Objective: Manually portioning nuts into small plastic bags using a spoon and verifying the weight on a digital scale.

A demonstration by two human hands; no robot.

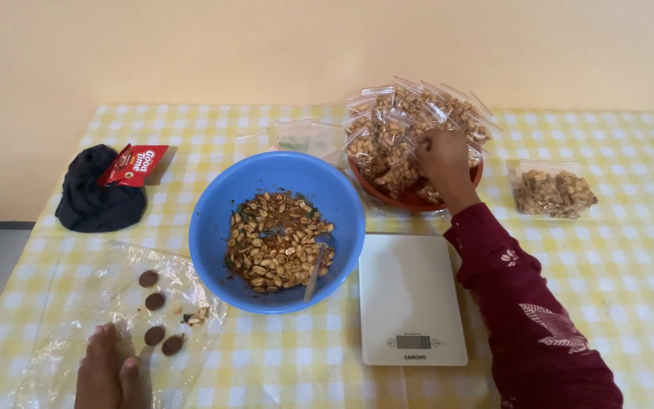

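Packets of nuts [410, 129], small clear bags filled with a peanut mix, are lying heaped in a red bowl [410, 201] at the far side of the bench [615, 273], and the right hand [442, 157] is reaching into that heap. The right arm, in a dark red sleeve [527, 310] with a pale leaf print, is stretching straight forward from the body, so the heap is sitting directly ahead of that hand and under its fingers. The fingers are curling down among the packets; whether they are pinching one cannot be told from this view. The left hand [109, 373] is much farther from the heap, resting low and near the body on the opposite side, its fingers lying together on a sheet of clear plastic [77, 303]. Four dark round discs [157, 318] are lying in a loose line on that plastic, just beyond the left fingertips.

Between the two hands a large blue bowl [278, 227] is standing, holding loose peanuts mixed with dark seasoning and a pale spoon [315, 271] leaning on its near wall. A white kitchen scale [410, 299] is lying just inside the right forearm, nothing on its plate. One more filled packet [552, 191] is lying flat by itself to the outer side of the right hand, apart from the heap. Beyond the left hand, well away, a black cloth bundle [98, 198] is sitting with a small red snack wrapper [134, 164] leaning on it. Nothing is standing between the right hand and the heap.
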